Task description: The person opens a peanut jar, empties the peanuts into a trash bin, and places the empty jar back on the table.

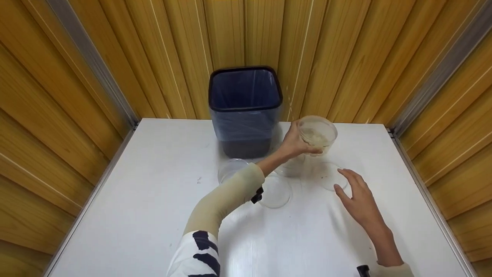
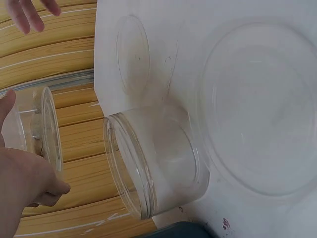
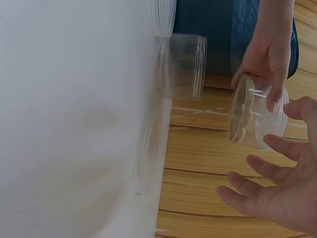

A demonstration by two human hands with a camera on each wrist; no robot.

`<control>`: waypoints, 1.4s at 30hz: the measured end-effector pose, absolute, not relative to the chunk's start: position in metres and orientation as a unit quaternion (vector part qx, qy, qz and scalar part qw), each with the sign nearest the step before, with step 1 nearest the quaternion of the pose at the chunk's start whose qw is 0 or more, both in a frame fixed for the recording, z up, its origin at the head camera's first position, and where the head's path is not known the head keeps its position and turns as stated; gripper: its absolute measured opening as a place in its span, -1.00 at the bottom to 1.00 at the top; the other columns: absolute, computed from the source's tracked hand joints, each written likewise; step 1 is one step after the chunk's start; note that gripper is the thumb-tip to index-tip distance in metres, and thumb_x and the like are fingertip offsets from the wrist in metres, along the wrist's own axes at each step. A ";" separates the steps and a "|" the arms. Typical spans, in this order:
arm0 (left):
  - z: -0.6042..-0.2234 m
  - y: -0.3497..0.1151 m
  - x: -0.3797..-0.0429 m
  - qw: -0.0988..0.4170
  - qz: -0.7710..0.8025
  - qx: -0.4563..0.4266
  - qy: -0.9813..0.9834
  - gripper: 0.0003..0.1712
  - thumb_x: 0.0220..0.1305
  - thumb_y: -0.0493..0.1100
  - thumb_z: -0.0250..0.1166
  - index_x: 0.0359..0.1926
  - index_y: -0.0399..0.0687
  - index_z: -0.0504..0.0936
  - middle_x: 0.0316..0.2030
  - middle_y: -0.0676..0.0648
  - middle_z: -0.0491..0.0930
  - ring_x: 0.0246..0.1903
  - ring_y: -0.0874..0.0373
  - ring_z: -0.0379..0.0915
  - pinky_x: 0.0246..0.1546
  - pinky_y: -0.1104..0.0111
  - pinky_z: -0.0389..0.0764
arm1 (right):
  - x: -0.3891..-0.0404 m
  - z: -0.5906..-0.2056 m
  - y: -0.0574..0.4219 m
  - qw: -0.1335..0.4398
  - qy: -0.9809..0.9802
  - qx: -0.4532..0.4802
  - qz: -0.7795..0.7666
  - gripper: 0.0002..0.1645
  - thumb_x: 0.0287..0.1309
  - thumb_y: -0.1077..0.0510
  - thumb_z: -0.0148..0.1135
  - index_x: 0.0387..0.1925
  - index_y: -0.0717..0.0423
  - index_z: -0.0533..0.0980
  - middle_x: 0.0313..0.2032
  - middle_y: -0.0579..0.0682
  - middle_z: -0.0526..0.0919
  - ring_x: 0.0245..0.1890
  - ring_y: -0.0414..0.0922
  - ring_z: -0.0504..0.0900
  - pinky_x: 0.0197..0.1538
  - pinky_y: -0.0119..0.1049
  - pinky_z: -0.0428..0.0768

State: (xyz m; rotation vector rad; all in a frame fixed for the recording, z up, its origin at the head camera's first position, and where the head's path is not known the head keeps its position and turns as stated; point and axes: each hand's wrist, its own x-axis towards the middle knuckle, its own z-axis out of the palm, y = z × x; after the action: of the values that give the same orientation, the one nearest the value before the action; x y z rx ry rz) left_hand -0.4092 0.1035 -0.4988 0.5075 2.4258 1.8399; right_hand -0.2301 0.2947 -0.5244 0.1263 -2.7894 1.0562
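Left hand (image 1: 296,141) grips a clear jar (image 1: 322,126) with pale pieces (image 1: 314,137) inside, raised above the table (image 1: 153,200); right hand (image 1: 360,198), fingers spread, holds nothing. The one-sided grip could slip, toppling the standing container (image 1: 291,168).

The held jar (image 1: 318,134) and standing jar (image 2: 168,158) look like clear, glossy plastic, as do the flat discs (image 1: 275,192) on the smooth, faintly shiny tabletop (image 1: 153,184). A thin, creased, shiny plastic liner (image 1: 246,125) covers the smooth bin (image 1: 246,149). The ribbed panels (image 1: 226,34) have a wood-grain finish with glossy streaks, the corner strips (image 1: 96,65) look like dull metal, and the sleeve (image 1: 221,198) is matt cloth
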 end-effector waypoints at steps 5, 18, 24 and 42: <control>-0.498 0.083 -0.406 0.026 0.609 0.165 0.776 0.36 -0.40 -0.22 0.79 0.45 -0.14 0.17 0.34 -0.18 0.37 0.31 -0.01 0.33 0.30 0.33 0.38 | -0.234 -0.523 0.291 0.084 -0.931 0.046 0.352 -0.31 0.47 -0.06 0.14 0.45 0.20 0.29 0.44 0.34 0.23 0.44 0.39 0.15 0.32 0.44 0.21; -0.506 0.026 -0.395 0.015 0.615 0.145 0.775 0.39 -0.35 -0.15 0.77 0.50 -0.13 0.13 0.36 -0.15 0.36 0.33 0.03 0.32 0.36 0.27 0.35 | -0.247 -0.526 0.278 0.089 -0.922 0.065 0.370 -0.34 0.47 -0.02 0.15 0.45 0.15 0.30 0.43 0.32 0.24 0.45 0.36 0.17 0.34 0.41 0.22; -0.509 0.010 -0.382 0.026 0.621 0.143 0.770 0.40 -0.34 -0.14 0.77 0.51 -0.11 0.13 0.37 -0.13 0.36 0.32 0.05 0.32 0.36 0.26 0.35 | -0.254 -0.525 0.266 0.086 -0.919 0.080 0.377 -0.35 0.47 -0.01 0.14 0.45 0.16 0.30 0.43 0.29 0.25 0.47 0.32 0.16 0.38 0.36 0.22; -0.502 -0.035 -0.351 -0.002 0.574 0.177 0.800 0.43 -0.40 -0.14 0.78 0.51 -0.13 0.13 0.39 -0.13 0.33 0.34 0.02 0.30 0.40 0.16 0.32 | -0.276 -0.504 0.226 0.076 -0.904 0.133 0.399 -0.35 0.45 0.02 0.17 0.46 0.12 0.30 0.44 0.20 0.26 0.49 0.21 0.18 0.45 0.25 0.20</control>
State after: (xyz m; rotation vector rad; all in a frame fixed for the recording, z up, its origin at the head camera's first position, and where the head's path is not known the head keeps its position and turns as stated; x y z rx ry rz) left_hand -0.3506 -0.0354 -0.5025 0.5559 2.5155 1.8054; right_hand -0.2763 0.2265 -0.5040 0.3979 -2.7099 1.1957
